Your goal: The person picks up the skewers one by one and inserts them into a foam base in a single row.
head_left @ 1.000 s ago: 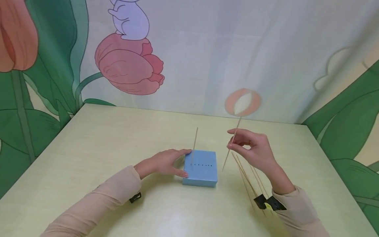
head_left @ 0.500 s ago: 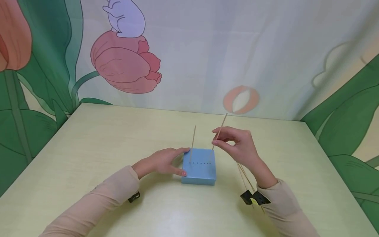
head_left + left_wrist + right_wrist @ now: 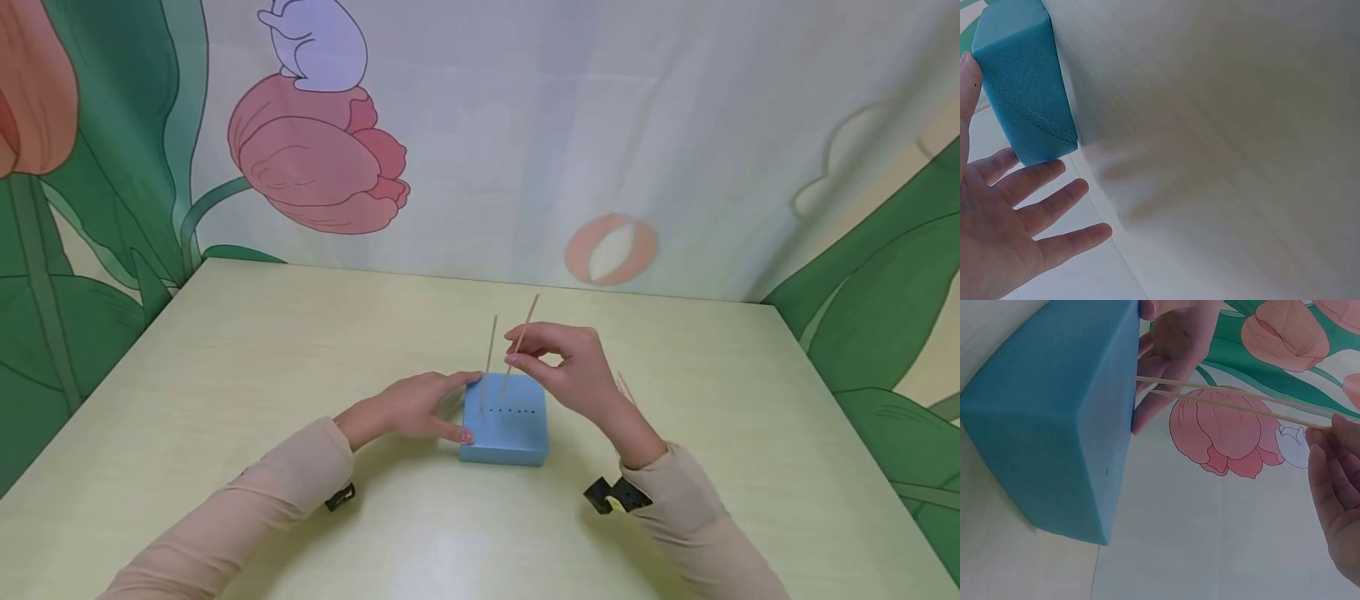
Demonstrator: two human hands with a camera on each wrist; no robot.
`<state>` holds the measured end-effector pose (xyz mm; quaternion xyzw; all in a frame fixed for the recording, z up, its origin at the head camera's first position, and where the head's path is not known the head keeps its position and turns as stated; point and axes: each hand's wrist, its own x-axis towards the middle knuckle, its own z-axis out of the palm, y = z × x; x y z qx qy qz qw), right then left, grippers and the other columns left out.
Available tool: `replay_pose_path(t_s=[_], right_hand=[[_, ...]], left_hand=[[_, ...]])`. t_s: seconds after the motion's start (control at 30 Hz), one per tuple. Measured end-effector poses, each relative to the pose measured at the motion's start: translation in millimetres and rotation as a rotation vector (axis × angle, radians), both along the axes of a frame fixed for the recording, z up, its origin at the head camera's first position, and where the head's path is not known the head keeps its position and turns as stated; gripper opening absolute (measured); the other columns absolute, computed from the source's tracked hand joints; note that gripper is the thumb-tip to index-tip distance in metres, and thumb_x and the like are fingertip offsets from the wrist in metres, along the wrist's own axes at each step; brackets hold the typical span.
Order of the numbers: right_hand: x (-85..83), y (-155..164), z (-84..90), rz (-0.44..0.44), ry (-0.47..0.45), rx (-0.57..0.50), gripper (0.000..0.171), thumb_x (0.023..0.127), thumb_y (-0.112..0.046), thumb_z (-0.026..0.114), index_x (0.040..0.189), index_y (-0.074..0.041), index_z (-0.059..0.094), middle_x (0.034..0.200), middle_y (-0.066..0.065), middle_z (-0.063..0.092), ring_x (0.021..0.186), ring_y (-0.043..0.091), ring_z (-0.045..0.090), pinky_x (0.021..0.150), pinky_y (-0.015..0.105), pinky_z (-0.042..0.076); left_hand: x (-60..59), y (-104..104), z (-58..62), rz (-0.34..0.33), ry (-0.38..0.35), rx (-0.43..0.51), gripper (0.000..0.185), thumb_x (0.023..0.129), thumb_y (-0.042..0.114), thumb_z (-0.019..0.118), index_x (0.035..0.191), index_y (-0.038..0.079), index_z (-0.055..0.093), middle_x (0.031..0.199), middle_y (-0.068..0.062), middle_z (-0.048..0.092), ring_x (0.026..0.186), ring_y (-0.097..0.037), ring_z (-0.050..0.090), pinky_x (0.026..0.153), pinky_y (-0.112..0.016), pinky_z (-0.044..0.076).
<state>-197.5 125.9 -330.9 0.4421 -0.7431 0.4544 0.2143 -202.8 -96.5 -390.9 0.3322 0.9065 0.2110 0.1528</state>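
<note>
A blue foam block with a row of small holes sits mid-table. One thin wooden stick stands upright in its leftmost hole. My right hand pinches a second stick, tilted, with its lower tip just over the block's top near the first stick. The right wrist view shows both sticks side by side against the block. My left hand rests with straight fingers against the block's left side; the left wrist view shows spread fingers beside the block.
Spare sticks lie on the pale green table behind my right wrist, mostly hidden. A cartoon tulip backdrop closes off the table's far and side edges.
My right hand has carried the stick leftward from beside the spare sticks to over the block, close to the standing stick. The left hand and block have stayed put.
</note>
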Motion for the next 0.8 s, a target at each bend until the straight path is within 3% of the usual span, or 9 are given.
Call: replay_pose_path(t_s=[0.53,0.8], right_hand=[[-3.1,-7.7,-7.2,-0.005,0.020,0.016,0.019,0.069,0.009,0.073,0.085,0.002,0.067,0.070,0.006,0.066,0.060,0.014,0.063,0.057,0.024,0.051],[-2.6,-10.9,-17.0,0.012,-0.049,0.029,0.019,0.070,0.009,0.072,0.087,0.003,0.066,0.072,0.007,0.066,0.062,0.015,0.063,0.059,0.025,0.052]], left_hand=[[-3.5,-2.5,-4.9,-0.011,0.007,0.015,0.086,0.077,0.050,0.067,0.143,0.010,0.029,0.136,-0.008,0.044,0.122,-0.025,0.044,0.095,-0.041,0.038],[-2.8,-3.2,-5.4,-0.006,-0.004,0.013,0.086,0.077,0.050,0.067,0.143,0.011,0.029,0.136,-0.008,0.045,0.121,-0.024,0.045,0.095,-0.041,0.038]])
